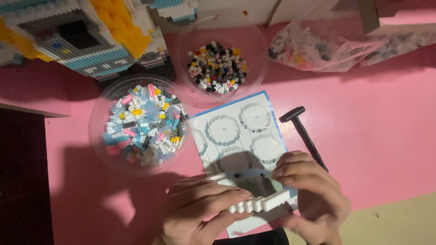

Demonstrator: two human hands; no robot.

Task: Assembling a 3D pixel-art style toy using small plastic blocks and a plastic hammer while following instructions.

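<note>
Head view: white brick ring (pixel 254 202) pinched between left hand (pixel 200 211) and right hand (pixel 313 199) fingers, over instruction sheet (pixel 240 129).

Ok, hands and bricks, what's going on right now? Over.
Left hand and right hand both gripping the white brick ring, over the instruction sheet. Black hammer beside the right hand. Two brick bowls behind; nothing in the way.

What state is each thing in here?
Left hand: gripping white brick ring.
Right hand: pinching ring's far edge.
Near bowl: filled with pastel bricks.
Far bowl: partly filled, dark bricks.
Instruction sheet: lying flat.
Black hammer: lying unused.
Plastic bag: holding bricks.
</note>
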